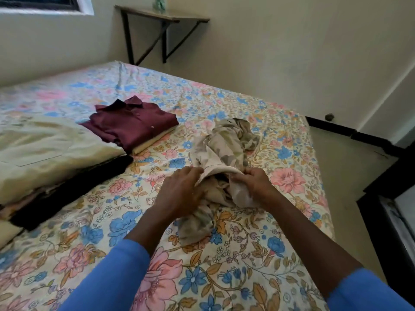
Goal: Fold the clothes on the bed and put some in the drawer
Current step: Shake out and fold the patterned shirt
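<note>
Centrally, a crumpled beige garment with a faded leaf-like print lies on the bed, which is covered by a floral sheet in pink, blue and orange. The left hand and the right hand meet at the near part of the garment, just below the middle of the frame. The fingers of the left hand are curled and pinch a plain hemmed edge of the cloth. The fingers of the right hand are curled likewise on the same edge, a little to the right, so that the edge arches between the two hands. The rest of the garment is bunched, part trailing toward the upper right and part lying under the wrists toward the lower centre. Both forearms enter from the bottom of the frame in blue sleeves.

Left of centre and higher, well apart from the hands, a folded maroon shirt with collar and buttons uppermost rests on a folded cream piece. At the left edge lies a stack of cream cloth over dark cloth. At the top centre a wall shelf on dark brackets carries a small greenish object, cut off by the frame. A window corner shows at the upper left. Dark furniture stands at the right edge, its kind not discernible.
</note>
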A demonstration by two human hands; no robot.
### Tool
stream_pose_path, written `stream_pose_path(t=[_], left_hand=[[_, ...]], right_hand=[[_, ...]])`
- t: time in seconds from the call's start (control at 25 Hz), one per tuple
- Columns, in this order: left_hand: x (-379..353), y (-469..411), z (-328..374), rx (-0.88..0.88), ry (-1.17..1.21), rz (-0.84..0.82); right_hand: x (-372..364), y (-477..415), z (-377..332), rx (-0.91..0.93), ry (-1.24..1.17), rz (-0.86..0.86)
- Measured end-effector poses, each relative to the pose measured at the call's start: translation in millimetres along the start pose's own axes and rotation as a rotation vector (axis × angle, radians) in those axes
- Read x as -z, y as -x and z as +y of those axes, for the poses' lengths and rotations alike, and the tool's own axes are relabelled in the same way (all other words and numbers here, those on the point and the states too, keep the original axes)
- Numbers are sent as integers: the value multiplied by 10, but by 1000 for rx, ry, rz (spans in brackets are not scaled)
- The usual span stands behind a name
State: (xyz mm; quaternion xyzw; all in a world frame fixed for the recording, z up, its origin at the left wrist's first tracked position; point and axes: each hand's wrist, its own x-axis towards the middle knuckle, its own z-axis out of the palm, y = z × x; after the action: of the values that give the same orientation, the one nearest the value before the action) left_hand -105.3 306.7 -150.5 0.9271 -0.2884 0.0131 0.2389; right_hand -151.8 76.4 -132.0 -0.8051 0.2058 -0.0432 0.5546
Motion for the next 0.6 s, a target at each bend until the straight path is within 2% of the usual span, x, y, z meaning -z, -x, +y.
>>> stream_pose_path(t=[0.08, 0.16, 0.24, 0.28, 0.36, 0.4, 0.44, 0.48, 0.52, 0.56, 0.6], left_hand=[[-156, -49, 89, 38, 59, -7], [-193, -172, 59, 138, 146, 144], [-84, -270, 52, 292, 321, 318], [19, -324, 80, 399, 557, 386], [269, -387, 262, 563, 1227, 455], [384, -345, 366, 569, 1436, 452], [535, -253, 481, 471, 1460, 463], [679, -149, 541, 308, 1250, 461], [810, -92, 553, 92, 853, 372], [971, -66, 595, -54, 346, 248], [1049, -58, 531, -104, -98, 161]], right_hand=[[79, 8, -43, -5, 65, -83], [131, -6, -183, 33, 63, -62], [195, 15, -431, 155, 138, 43], [232, 20, -573, 251, 256, 114], [257, 69, -863, 405, 492, 228], [259, 134, -1017, 419, 518, 258], [294, 180, -1172, 422, 453, 281], [314, 226, -1327, 371, 333, 294], [348, 219, -1476, 317, 182, 323], [452, 249, -1663, 268, 30, 370], [583, 232, -1803, 237, -121, 418]])
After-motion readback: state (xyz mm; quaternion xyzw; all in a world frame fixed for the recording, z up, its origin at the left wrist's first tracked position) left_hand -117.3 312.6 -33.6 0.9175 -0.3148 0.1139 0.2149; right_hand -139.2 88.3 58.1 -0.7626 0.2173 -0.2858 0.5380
